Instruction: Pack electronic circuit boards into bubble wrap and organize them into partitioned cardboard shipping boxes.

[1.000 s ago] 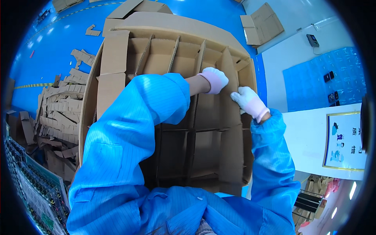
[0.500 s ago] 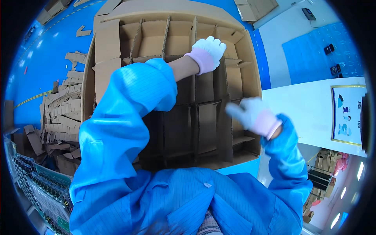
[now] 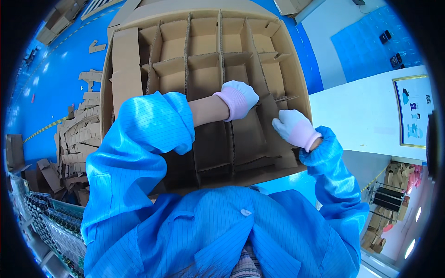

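Observation:
A large cardboard box point(image 3: 303, 78) stands before me, split into cells by a grid of upright cardboard dividers point(image 3: 221, 39). My left hand point(image 3: 245, 94), in a white glove with a pink cuff, reaches over the middle of the grid. Its fingers are curled round the top edge of a cardboard divider, their tips hidden. My right hand point(image 3: 293, 126), gloved alike, is closed at the right side of the grid, against the same slanting divider panel point(image 3: 273, 121). The near right dividers lean over, while those at the far side stand upright.
A flat cardboard strip point(image 3: 126, 69) lies along the box's left side. Cardboard scraps point(image 3: 81, 129) are heaped on the blue floor point(image 3: 53, 78) to the left. Racked circuit boards point(image 3: 55, 227) stand at the lower left. A white wall with a framed picture point(image 3: 412, 111) is to the right.
My left hand has come nearer over the grid and closed on a divider. My right hand has moved slightly nearer and its fingers have curled in. The near right dividers have tilted.

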{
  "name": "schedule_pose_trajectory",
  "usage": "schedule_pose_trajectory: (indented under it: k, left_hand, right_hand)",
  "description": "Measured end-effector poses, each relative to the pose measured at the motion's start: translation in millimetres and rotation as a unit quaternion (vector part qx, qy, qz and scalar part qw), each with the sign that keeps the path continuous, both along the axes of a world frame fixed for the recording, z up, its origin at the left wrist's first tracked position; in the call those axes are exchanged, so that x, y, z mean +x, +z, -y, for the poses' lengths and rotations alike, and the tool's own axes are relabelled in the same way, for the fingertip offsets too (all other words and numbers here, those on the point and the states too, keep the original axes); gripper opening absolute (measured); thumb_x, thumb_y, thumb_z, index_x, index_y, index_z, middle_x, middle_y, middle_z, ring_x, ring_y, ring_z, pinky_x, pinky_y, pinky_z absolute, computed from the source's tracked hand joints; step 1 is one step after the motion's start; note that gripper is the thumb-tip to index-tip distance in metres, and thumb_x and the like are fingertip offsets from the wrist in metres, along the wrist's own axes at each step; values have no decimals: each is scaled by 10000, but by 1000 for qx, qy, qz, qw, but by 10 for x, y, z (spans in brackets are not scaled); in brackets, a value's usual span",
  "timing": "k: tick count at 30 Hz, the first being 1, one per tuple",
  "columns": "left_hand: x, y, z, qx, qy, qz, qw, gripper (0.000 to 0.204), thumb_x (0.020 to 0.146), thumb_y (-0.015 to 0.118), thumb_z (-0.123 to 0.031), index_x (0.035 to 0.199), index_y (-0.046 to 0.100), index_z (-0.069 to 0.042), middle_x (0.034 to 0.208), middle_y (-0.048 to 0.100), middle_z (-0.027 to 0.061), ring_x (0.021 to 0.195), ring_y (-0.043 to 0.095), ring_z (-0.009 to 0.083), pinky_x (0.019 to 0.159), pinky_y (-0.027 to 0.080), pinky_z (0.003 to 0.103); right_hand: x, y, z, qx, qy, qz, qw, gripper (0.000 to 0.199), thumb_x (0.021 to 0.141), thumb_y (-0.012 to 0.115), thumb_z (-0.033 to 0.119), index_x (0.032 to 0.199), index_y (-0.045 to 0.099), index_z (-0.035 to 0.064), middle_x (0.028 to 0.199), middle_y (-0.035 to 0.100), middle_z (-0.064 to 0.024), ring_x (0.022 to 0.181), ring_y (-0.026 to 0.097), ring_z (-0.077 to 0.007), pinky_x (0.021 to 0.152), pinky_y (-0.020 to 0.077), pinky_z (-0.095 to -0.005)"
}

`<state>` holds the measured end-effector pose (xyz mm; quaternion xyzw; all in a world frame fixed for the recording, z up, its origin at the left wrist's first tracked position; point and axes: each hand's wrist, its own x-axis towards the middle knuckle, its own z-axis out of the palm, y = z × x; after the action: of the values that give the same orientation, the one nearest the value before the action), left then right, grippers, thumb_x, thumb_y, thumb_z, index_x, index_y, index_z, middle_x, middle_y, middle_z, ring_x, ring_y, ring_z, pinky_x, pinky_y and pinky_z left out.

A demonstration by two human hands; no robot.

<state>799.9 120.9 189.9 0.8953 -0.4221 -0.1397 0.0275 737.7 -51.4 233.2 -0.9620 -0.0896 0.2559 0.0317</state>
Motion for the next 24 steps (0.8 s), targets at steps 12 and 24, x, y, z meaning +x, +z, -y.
schedule_pose_trajectory:
  k: [12, 24]
  left_hand:
    - [-212, -218, 24, -151, -6, 145, 978, 208, 714, 547, -199, 701, 631, -9, 692, 632, 148, 588, 591, 339, 539, 480, 413]
    - [-1122, -164, 278, 14, -95, -76, 993, 267, 774, 558, -253, 730, 663, -12, 666, 632, 134, 532, 585, 295, 479, 470, 384]
  right_hand:
    - [-93, 82, -17, 13, -109, -74, 991, 423, 865, 470, 327, 740, 619, -49, 706, 628, -166, 592, 586, -298, 627, 480, -389]
    - [-862, -59, 137, -45, 243, -47, 968, 321, 894, 470, 261, 797, 617, -8, 757, 635, -123, 628, 596, -273, 643, 497, -357]
